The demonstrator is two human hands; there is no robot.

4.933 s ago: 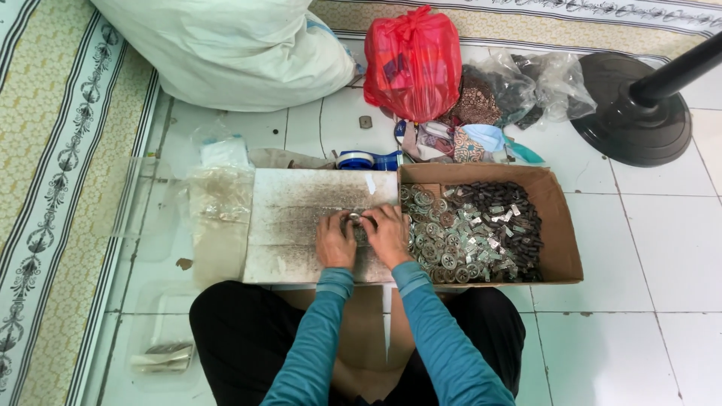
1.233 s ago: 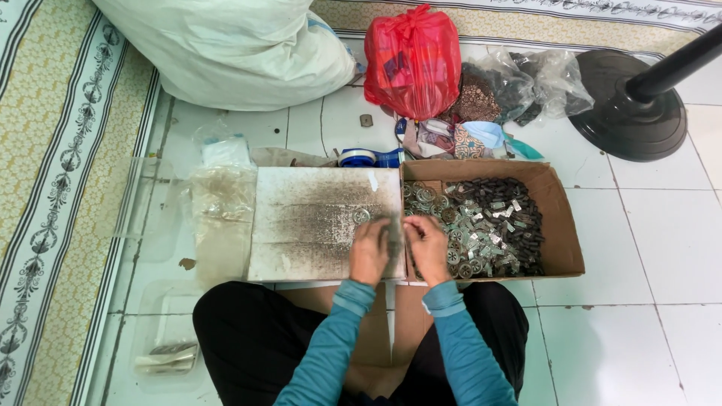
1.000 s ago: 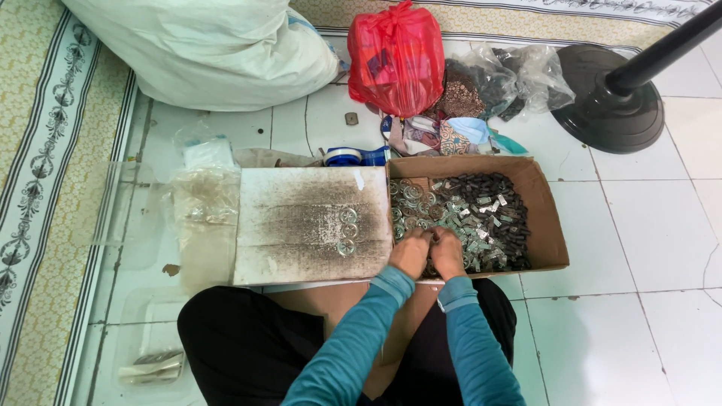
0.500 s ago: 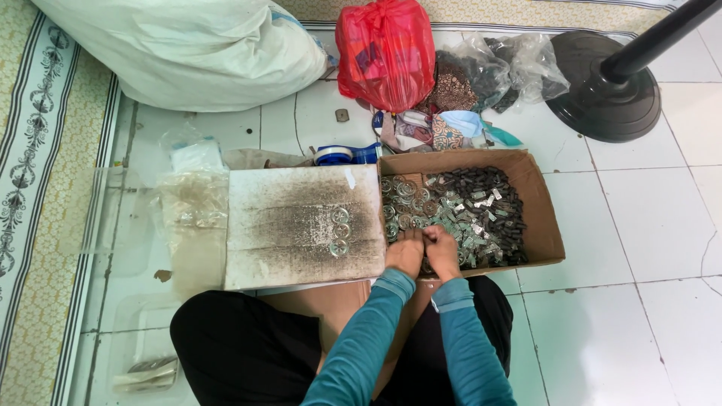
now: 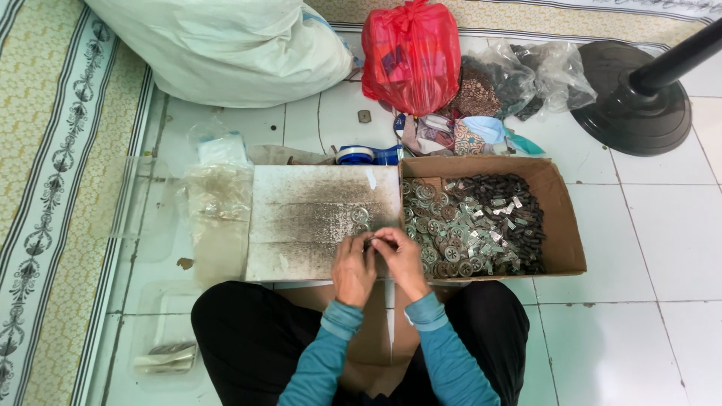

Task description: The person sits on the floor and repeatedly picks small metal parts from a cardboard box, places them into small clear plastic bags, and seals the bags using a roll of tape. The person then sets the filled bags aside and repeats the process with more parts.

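Pinching together at the fingertips, the left hand (image 5: 353,267) and the right hand (image 5: 400,258) meet over the near right edge of the soot-stained white board (image 5: 316,218), and between them sits a small metal part (image 5: 371,242), too tiny and too covered by the fingers to say which hand truly grips it or what shape it has. Half a second ago both hands were further right, down in the cardboard box (image 5: 560,218) among the loose pieces; now they are back at the seam between board and box, which suggests a fresh piece was picked out and brought over to be worked on. A few round silvery discs (image 5: 359,216) lie on the board just beyond the fingertips. The box beside it holds a heap of similar discs (image 5: 436,240) on its left side and small dark blocks (image 5: 511,203) toward the right. Further out are a blue tape roll (image 5: 359,155), a red plastic bag (image 5: 410,53), clear bags (image 5: 526,75) of dark bits, a large white sack (image 5: 226,45) and a black fan base (image 5: 639,105), whose pole runs out of the frame. Both palms face down, so the fingers' undersides stay hidden.
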